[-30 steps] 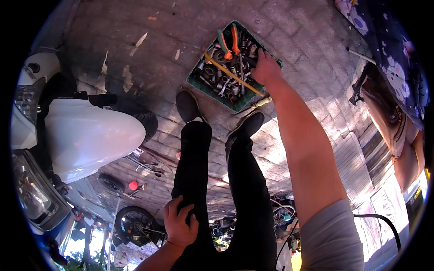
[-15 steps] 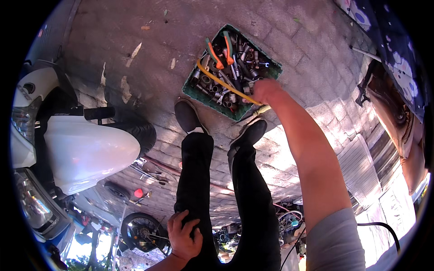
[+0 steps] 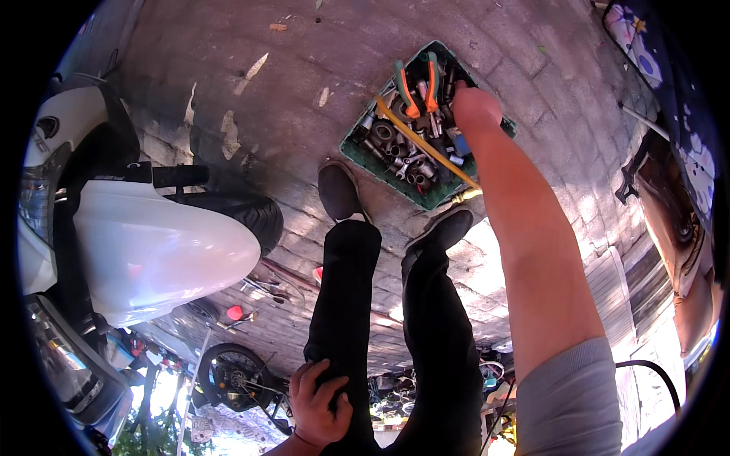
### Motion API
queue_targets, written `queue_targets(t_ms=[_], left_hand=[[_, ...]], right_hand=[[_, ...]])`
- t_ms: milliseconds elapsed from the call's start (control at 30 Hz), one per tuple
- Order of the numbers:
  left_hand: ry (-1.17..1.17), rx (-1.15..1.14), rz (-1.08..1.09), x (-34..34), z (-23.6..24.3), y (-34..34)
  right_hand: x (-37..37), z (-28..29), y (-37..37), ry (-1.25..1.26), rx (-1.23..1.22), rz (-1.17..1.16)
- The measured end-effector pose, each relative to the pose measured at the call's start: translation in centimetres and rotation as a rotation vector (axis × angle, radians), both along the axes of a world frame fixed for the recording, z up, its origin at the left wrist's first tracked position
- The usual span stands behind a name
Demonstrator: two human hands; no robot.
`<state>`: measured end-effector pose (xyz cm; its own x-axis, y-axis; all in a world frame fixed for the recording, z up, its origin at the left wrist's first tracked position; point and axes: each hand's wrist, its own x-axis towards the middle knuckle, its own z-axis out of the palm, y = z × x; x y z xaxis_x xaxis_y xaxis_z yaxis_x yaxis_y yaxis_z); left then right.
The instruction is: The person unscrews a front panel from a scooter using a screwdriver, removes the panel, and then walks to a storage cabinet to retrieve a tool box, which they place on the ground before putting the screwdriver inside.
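Note:
A green plastic crate point(image 3: 380, 161) full of sockets, spanners and other metal tools stands on the paving in front of my feet. My right hand point(image 3: 477, 110) reaches into its right side, over the sockets; its fingers are hidden behind the back of the hand. Pliers point(image 3: 432, 85) with orange-and-green handles stick up just left of that hand. A yellow hose point(image 3: 426, 143) crosses the crate's top and ends in a brass-coloured fitting beyond the near rim. My left hand point(image 3: 319, 403) rests on my left thigh, fingers spread slightly apart and holding nothing.
A white scooter's front fender point(image 3: 167, 247) and wheel stand close on the left. Behind my legs are a loose wheel point(image 3: 232, 378) and several scattered tools. Brown panels point(image 3: 665, 205) and a patterned dark cloth point(image 3: 677, 99) edge the right side.
My right hand has moved from the crate's near right corner toward its far right side. The view has shifted, so the crate now appears farther right. My left hand stays on the thigh.

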<state>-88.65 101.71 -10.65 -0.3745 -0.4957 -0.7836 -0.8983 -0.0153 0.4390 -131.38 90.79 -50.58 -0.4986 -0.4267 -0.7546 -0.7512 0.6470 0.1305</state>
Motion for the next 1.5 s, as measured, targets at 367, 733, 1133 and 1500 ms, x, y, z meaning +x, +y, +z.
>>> queue_targets(t_ms=[367, 733, 1133, 1500], left_hand=[[0.048, -0.085, 0.017, -0.8, 0.1, 0.7], [-0.025, -0.321, 0.028, -3.6, 2.1, 2.2], [0.076, -0.118, 0.345, -2.7, 16.7, 7.2], [0.497, -0.197, 0.487, -4.6, 44.8, 11.2]], right_hand=[[-2.6, 9.5, 7.7, -0.032, -0.047, -0.117], [5.9, 32.2, 11.7, -0.385, -0.556, -0.793], [7.8, 63.1, 19.9, -0.388, -0.628, -0.073], [17.8, 84.2, 19.1, -0.937, -0.515, 0.618]])
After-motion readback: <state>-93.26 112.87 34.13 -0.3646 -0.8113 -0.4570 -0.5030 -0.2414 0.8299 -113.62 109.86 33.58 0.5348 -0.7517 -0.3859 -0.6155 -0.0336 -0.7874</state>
